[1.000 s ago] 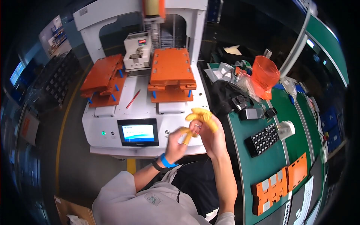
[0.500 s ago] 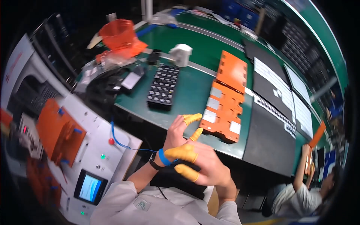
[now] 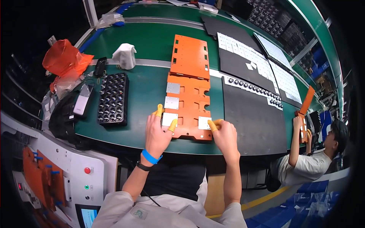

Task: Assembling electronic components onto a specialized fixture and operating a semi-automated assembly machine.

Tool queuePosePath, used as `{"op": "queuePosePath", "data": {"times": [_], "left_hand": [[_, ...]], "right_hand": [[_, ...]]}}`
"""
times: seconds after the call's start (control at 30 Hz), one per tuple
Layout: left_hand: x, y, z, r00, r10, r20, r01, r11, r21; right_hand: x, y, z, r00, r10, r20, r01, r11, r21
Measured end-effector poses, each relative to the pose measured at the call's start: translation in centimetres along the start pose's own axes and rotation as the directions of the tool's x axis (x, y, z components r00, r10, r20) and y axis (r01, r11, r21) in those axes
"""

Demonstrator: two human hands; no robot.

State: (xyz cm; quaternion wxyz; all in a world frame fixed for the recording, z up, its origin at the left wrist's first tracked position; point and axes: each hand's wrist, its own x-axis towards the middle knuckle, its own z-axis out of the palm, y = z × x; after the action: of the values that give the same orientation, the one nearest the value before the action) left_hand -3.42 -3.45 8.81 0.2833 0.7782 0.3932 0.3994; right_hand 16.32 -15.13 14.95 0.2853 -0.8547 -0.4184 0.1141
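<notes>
An orange fixture (image 3: pixel 190 97) with an open hinged lid (image 3: pixel 190 57) lies on the green bench in front of me. White square plates sit in it: an upper left one (image 3: pixel 173 88), one below it (image 3: pixel 172 102), a lower left one (image 3: pixel 169 119) and a lower right one (image 3: pixel 204 122). My left hand (image 3: pixel 156 131) is at the fixture's left edge, thumb and forefinger apart, the thumb at the lower left plate. My right hand (image 3: pixel 225 137) pinches at the outer edge of the lower right plate. Yellow finger cots cover thumbs and forefingers.
Left of the fixture stands a black tray of round cells (image 3: pixel 113 99). Beyond are a white wrapped object (image 3: pixel 124 56) and an orange bag (image 3: pixel 64 59). A dark board (image 3: pixel 251 117) with a strip of round parts lies right. A co-worker (image 3: pixel 310 163) sits far right; a control panel (image 3: pixel 85 171) is lower left.
My hands, close together in front of the fixture before, have moved apart to its two sides at the lower plates. The view has turned to the right.
</notes>
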Motion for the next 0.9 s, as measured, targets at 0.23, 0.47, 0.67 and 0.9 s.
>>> {"op": "queuePosePath", "data": {"times": [0.23,0.47,0.67,0.9], "left_hand": [[0.1,-0.4,0.7,1.0,-0.023,0.01,0.023,0.999,0.027],[0.1,-0.3,0.4,0.993,-0.043,0.106,0.037,0.998,0.059],[0.1,-0.5,0.7,0.994,-0.016,0.107,0.012,0.999,0.035],[0.1,-0.9,0.7,0.994,0.02,0.109,-0.033,0.992,0.118]], "right_hand": [[3.1,3.4,0.1,0.926,0.077,0.369,-0.196,0.935,0.296],[3.4,3.6,0.5,0.907,0.053,0.417,-0.241,0.879,0.412],[4.0,3.6,0.2,0.868,0.092,0.489,-0.296,0.885,0.359],[3.7,4.8,1.3,0.871,0.044,0.489,-0.28,0.863,0.422]]}}
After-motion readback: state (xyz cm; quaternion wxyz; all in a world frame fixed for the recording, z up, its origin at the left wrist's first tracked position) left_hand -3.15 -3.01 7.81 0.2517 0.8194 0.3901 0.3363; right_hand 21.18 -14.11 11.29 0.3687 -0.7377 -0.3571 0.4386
